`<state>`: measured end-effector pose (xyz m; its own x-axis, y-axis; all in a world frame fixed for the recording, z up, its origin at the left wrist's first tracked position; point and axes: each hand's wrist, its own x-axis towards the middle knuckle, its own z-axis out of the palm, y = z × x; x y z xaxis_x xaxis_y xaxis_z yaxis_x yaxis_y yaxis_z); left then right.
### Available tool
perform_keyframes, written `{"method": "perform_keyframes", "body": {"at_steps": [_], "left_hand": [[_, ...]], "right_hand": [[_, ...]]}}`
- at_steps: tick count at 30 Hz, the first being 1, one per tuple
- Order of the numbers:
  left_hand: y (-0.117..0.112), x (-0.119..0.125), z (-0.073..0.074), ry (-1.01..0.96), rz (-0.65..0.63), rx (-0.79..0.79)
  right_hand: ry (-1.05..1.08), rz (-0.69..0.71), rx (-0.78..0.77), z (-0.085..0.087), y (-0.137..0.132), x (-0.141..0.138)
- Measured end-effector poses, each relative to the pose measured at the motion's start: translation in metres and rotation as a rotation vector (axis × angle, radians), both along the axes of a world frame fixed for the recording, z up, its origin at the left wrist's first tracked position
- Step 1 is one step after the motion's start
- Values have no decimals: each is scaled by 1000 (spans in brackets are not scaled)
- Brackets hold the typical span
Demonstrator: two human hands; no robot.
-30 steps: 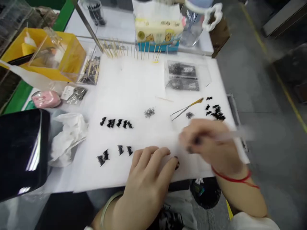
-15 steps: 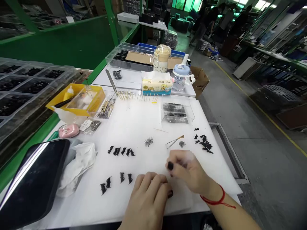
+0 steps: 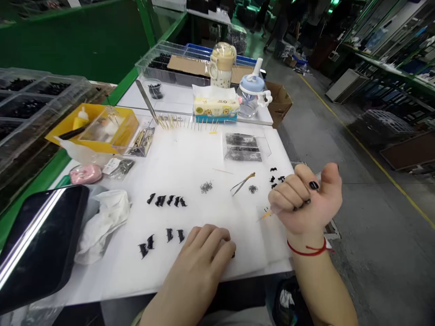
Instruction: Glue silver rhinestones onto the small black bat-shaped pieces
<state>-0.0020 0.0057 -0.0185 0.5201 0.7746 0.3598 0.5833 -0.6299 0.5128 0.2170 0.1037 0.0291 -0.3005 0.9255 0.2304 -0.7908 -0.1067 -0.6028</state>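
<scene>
My right hand [image 3: 306,201] is raised above the table's right edge in a fist, closed round a thin clear stick [image 3: 268,213] with an orange tip poking out to the left. My left hand [image 3: 204,253] rests palm down on the white table sheet [image 3: 190,163], fingers curled, next to a small black piece. Two rows of small black bow-shaped pieces [image 3: 166,200] lie left of it. Tweezers [image 3: 242,183] and little piles of silver bits [image 3: 205,186] lie mid-table. A heap of black pieces [image 3: 276,178] sits behind my right fist.
A dark tablet [image 3: 37,240] and crumpled tissue [image 3: 102,222] lie at the left. A yellow bin [image 3: 95,129], pink case [image 3: 84,173], tissue box [image 3: 215,106], two bottles [image 3: 251,93] and a row of upright sticks [image 3: 190,122] stand at the back. The aisle floor is on the right.
My right hand lifted off the sheet and swung right, turning into a raised fist with the stick. The left hand stayed put. The camera view tilted up from the table.
</scene>
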Motion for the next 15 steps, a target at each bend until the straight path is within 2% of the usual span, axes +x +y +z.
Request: {"method": "perform_keyframes", "body": {"at_steps": [3, 7, 10, 15], "left_hand": [[1, -7, 4, 36, -27, -31], [-4, -14, 6, 54, 28, -78], [-12, -13, 5, 40, 116, -62], [-22, 5, 3, 27, 312, 104]], "right_hand": [[54, -38, -100, -7, 3, 7], [102, -67, -138, -11, 4, 8], [113, -64, -136, -10, 3, 6], [98, -49, -126, -3, 3, 7]]}}
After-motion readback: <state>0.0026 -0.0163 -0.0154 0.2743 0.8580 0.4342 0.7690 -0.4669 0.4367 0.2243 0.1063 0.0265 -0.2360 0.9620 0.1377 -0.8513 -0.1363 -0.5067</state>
